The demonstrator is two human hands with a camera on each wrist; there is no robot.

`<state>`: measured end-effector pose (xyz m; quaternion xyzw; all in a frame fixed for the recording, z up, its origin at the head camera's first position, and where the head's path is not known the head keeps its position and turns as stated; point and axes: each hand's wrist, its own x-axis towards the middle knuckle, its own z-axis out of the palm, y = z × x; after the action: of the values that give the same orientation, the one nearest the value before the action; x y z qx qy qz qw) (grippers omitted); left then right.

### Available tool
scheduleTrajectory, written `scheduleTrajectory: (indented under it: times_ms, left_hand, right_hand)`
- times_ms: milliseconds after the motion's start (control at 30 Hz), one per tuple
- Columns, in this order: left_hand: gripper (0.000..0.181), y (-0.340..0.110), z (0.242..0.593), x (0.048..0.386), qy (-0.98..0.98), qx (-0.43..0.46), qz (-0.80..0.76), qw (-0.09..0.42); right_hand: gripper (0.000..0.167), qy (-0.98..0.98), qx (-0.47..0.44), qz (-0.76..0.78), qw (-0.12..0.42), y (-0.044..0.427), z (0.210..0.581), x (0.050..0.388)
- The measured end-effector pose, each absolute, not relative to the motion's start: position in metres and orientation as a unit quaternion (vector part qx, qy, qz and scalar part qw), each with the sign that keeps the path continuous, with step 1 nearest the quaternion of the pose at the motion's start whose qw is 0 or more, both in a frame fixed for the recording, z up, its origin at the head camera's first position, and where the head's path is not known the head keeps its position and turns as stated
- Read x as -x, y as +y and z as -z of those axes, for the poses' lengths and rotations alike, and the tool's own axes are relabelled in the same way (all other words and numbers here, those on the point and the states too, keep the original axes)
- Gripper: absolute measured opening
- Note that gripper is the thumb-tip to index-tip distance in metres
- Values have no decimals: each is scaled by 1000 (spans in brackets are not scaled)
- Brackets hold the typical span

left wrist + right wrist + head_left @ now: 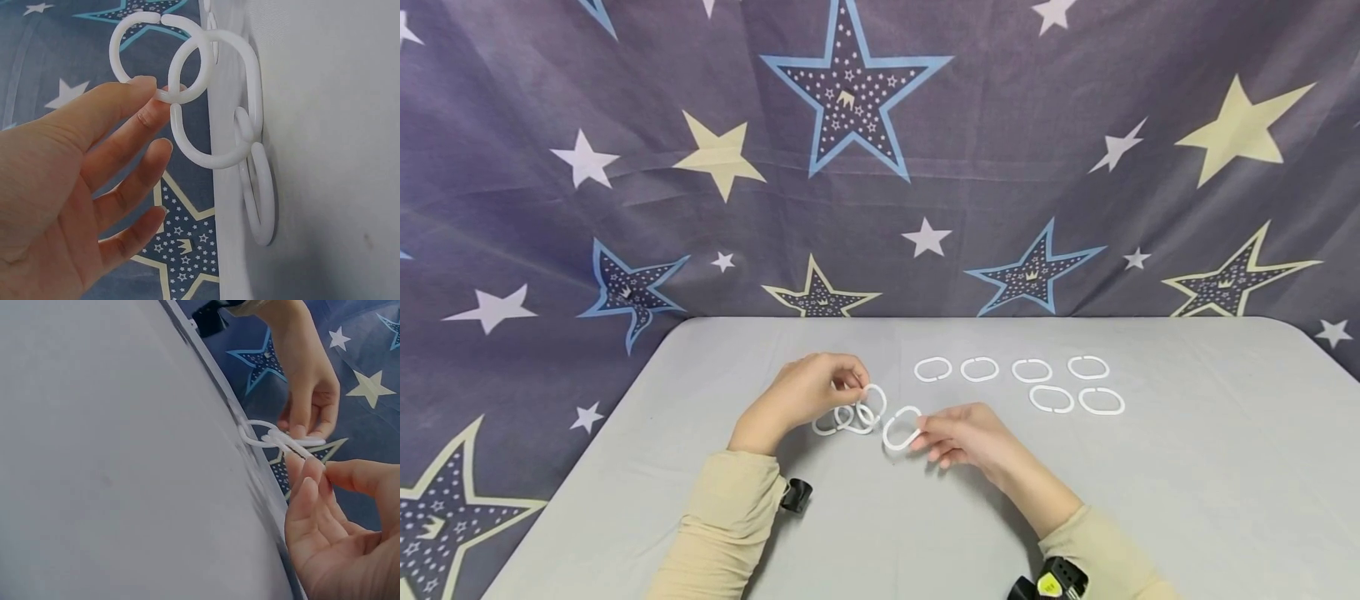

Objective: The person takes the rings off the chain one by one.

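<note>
My left hand (808, 387) pinches a white oval plastic link (115, 56) between thumb and forefinger, its other fingers spread loosely. That link hooks through further white links (257, 87), making a short chain that hangs down by the table. In the head view the chain's lower links (853, 430) lie just below the left fingers. To the right, my right hand (973, 437) pinches a separate white oval link (886, 435) at its right side. This link has a small gap in its rim and is held close to the chain; in the head view they look apart.
Several loose white links (1101, 413) lie flat in two rows at the back right of the grey table (925, 525). A dark cloth with stars (985, 200) hangs behind the table's far edge. Small black devices (796, 496) are strapped to both wrists.
</note>
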<state>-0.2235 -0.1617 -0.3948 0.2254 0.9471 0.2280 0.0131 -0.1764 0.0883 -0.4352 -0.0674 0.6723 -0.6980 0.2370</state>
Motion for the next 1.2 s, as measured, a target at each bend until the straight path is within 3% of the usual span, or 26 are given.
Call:
scheduleTrajectory:
  times_ms: [267, 500, 867, 1200]
  left_hand:
    - [10, -161, 396, 224, 949, -222, -224, 16]
    - [9, -160, 397, 224, 949, -221, -224, 18]
    - [8, -156, 392, 223, 952, -213, -217, 18]
    - [7, -153, 390, 222, 957, -207, -202, 1]
  right_hand:
    - [37, 681, 48, 702, 202, 99, 431, 183]
    - [23, 725, 11, 675, 136, 103, 429, 189]
    - [20, 779, 5, 626, 45, 114, 422, 197]
    - [26, 806, 52, 589, 26, 131, 419, 207]
